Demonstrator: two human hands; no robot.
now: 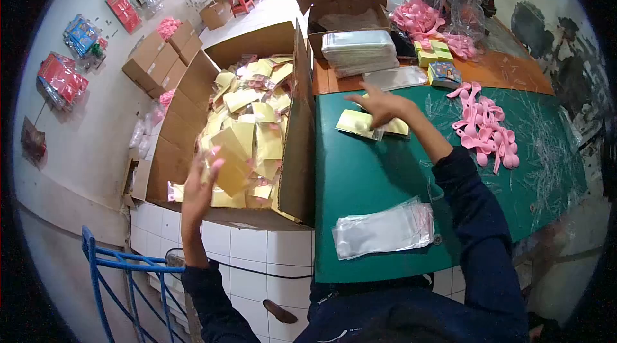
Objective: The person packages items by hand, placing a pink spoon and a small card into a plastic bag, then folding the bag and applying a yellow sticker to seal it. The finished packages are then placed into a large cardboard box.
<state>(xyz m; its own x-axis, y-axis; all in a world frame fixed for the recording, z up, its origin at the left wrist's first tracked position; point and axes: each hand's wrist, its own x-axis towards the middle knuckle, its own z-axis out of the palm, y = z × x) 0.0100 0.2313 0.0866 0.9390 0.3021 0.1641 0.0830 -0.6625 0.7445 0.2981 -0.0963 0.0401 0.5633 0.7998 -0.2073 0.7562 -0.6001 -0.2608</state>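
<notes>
Left hand at yellow packet over carton, toward near edge; blurred, cannot tell whether grip is clamped. Right hand, grip apart, over yellow cards near surface's far-left corner.

Your sleeves are matt cloth, and the green tabletop looks smooth. You have glossy clear plastic bags and shiny pink plastic spoons; the cardboard box looks dull, the yellow cards like matt paper.
</notes>
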